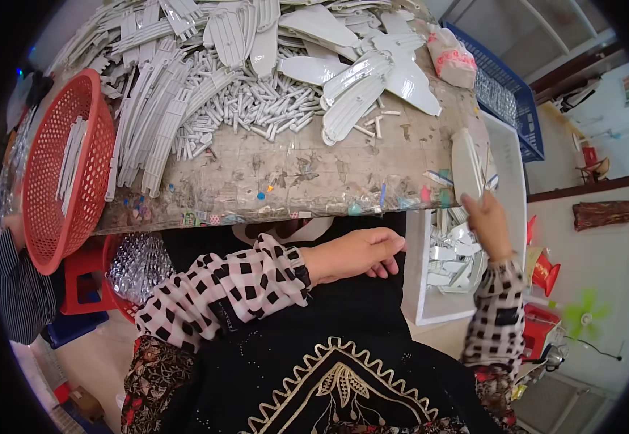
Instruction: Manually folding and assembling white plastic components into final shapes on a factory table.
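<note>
White pegs (pixel 271 101) crowded counter (pixel 242 173); right hand (pixel 490 223) gripped white panel (pixel 466 163)

At left, a red basket (pixel 76 210) stood at the counter's edge with white strips (pixel 72 155) inside, seemingly for easy reach. Farther right, the pegs lay in a loose heap, perhaps for picking by hand. The left hand (pixel 358 253) hung before the near edge, fingers loosely curled and apparently empty. At right, fingers closed on the white panel's near end, by a white box (pixel 445 309) of loose parts (pixel 448 264), likely set beside the counter to keep them close.
</note>
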Available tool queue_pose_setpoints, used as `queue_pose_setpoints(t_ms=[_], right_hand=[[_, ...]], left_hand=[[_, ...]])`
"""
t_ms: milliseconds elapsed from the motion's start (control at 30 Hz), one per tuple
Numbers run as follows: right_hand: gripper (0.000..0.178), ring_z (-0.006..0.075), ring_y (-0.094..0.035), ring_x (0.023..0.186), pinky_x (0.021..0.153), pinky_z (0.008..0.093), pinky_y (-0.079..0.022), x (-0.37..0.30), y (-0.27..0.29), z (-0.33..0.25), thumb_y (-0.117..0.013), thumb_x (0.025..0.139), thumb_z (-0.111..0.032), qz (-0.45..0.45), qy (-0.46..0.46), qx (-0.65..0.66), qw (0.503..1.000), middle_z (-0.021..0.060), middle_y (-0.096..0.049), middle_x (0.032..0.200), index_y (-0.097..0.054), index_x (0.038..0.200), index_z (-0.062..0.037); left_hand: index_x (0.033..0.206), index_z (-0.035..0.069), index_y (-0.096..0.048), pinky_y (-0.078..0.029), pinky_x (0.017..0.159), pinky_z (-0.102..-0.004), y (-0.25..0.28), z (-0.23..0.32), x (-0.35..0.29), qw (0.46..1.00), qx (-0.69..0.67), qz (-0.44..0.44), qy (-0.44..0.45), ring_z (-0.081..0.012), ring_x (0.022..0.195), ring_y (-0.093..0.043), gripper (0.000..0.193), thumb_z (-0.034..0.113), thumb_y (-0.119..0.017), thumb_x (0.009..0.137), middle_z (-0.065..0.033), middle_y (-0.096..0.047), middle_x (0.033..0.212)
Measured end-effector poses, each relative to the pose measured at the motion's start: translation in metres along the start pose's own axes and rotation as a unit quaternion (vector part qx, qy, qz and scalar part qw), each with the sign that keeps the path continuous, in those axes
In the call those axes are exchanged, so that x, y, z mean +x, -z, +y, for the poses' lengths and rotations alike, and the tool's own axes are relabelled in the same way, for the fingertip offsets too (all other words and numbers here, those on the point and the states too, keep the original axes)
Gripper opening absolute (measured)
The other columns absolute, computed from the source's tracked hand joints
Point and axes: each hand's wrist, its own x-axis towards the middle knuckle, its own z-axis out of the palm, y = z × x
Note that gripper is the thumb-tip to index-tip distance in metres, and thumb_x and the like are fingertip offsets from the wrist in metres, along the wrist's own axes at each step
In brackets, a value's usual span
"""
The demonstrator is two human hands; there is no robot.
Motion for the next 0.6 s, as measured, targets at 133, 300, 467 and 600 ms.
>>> queue_pose_setpoints(t_ms=[133, 300, 467, 600], right_hand=[[0.031, 0.0103, -0.045, 0.053, 0.054, 0.0246, -0.037, 0.002, 0.048, -0.019, -0.058, 0.094, -0.034, 0.037, -0.242, 0.180, 0.953, 0.0018, -0.044, 0.056, -0.056, 0.090, -0.0027], [0.042, 0.0250, -0.057, 0.070, 0.066, 0.0325, -0.045, -0.055, 0.045, 0.043, -0.055, 0.095, -0.033, -0.032, -0.205, -0.155, 0.966, 0.0167, -0.058, 0.076, -0.053, 0.114, 0.0045], [0.039, 0.0372, -0.064, 0.092, 0.082, 0.0404, -0.050, 0.001, 0.029, -0.023, -0.053, 0.095, -0.024, -0.091, -0.203, -0.061, 0.973, 0.0233, -0.064, 0.108, -0.054, 0.126, 0.0003], [0.036, 0.0346, -0.061, 0.094, 0.083, 0.0357, -0.049, 0.065, -0.040, -0.108, -0.056, 0.088, -0.003, -0.094, 0.125, -0.007, 0.988, 0.0172, -0.061, 0.111, -0.058, 0.123, -0.0079]], left_hand=[[0.119, 0.007, -0.054, -0.047, 0.073, -0.0245, -0.006, -0.018, -0.015, 0.999, -0.040, 0.022, -0.023, -0.0117, 0.082, -0.056, 0.036, 0.036, -0.044, 0.101, -0.0067, -0.063, 0.094], [0.125, 0.007, -0.053, -0.049, 0.079, -0.0260, 0.004, 0.001, -0.014, 0.999, 0.005, 0.019, -0.035, -0.0124, 0.088, -0.059, 0.039, 0.037, -0.041, 0.102, -0.0071, -0.063, 0.099], [0.124, 0.006, -0.054, -0.048, 0.078, -0.0247, 0.001, -0.006, -0.012, 1.000, 0.008, 0.022, -0.016, -0.0110, 0.086, -0.058, 0.038, 0.035, -0.043, 0.102, -0.0056, -0.063, 0.097], [0.123, 0.005, -0.055, -0.048, 0.078, -0.0248, 0.000, -0.004, -0.019, 0.997, 0.033, 0.045, -0.048, -0.0101, 0.086, -0.057, 0.034, 0.029, -0.047, 0.101, -0.0048, -0.062, 0.096]])
